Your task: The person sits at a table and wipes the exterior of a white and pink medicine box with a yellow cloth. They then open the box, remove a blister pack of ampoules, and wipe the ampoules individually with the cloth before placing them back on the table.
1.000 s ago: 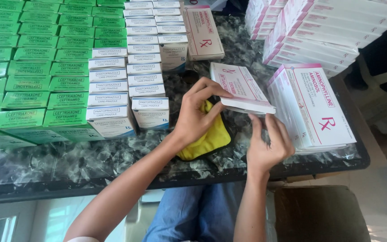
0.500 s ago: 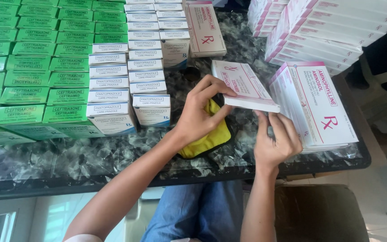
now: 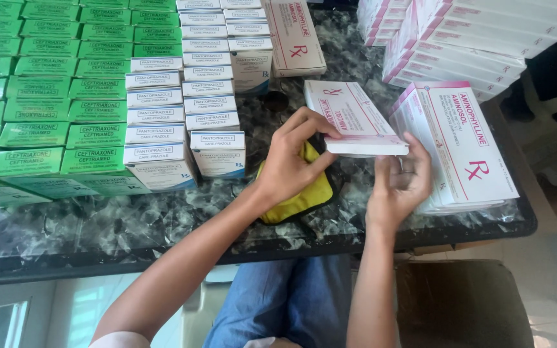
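Raised slightly since the earlier frame, flat pink-and-white carton (image 3: 354, 116), pinched at its near-left edge by left hand (image 3: 294, 161); right hand (image 3: 400, 183), fingers spread, should steady its near-right corner

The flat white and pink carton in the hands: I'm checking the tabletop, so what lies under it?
Beneath the flat white and pink carton shows dark marbled tabletop and a yellow pouch, partly hidden by the left hand.

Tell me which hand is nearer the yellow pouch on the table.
Left. The left hand lies right over the yellow pouch, covering part of it while its fingers grip the white-and-pink box. The right hand is off to the pouch's right, apart from it, under the box's near edge.
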